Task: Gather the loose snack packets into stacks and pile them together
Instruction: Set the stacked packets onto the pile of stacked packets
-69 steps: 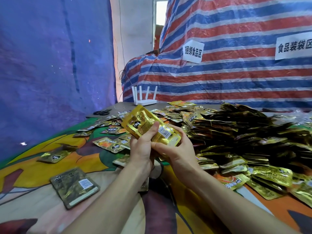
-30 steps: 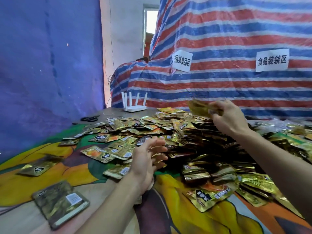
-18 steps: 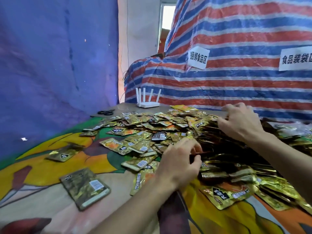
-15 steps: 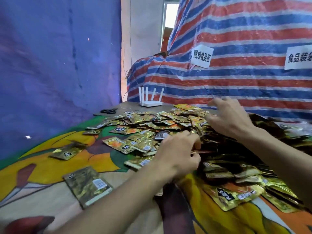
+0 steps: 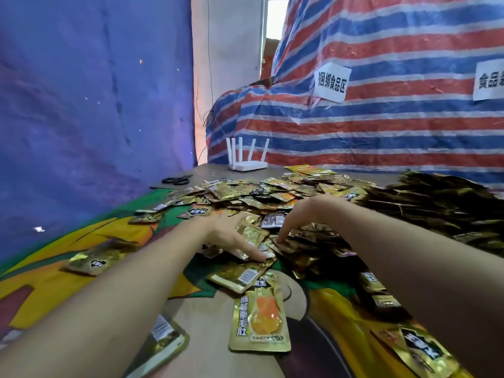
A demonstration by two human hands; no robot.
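Observation:
Several loose gold snack packets (image 5: 272,192) lie scattered across the middle of the table. A darker heap of packets (image 5: 436,205) rises at the right. My left hand (image 5: 226,236) reaches in from the lower left, its fingers stretched flat over gold packets at the near edge of the spread. My right hand (image 5: 297,216) comes in from the right with its fingers pointing down, fingertips touching packets just beside the left hand's fingers. A single gold and orange packet (image 5: 259,317) lies flat in front of both hands.
A small stack of packets (image 5: 161,342) sits at the near left and one packet (image 5: 95,260) lies farther left on the colourful tablecloth (image 5: 54,282). A white router (image 5: 246,159) and black scissors (image 5: 177,180) are at the far edge. A striped tarp (image 5: 381,118) backs the table.
My right hand has come down from the far top of the pile to its near edge. Both hands now sit low and close together on the packets, and the view has dipped toward the table.

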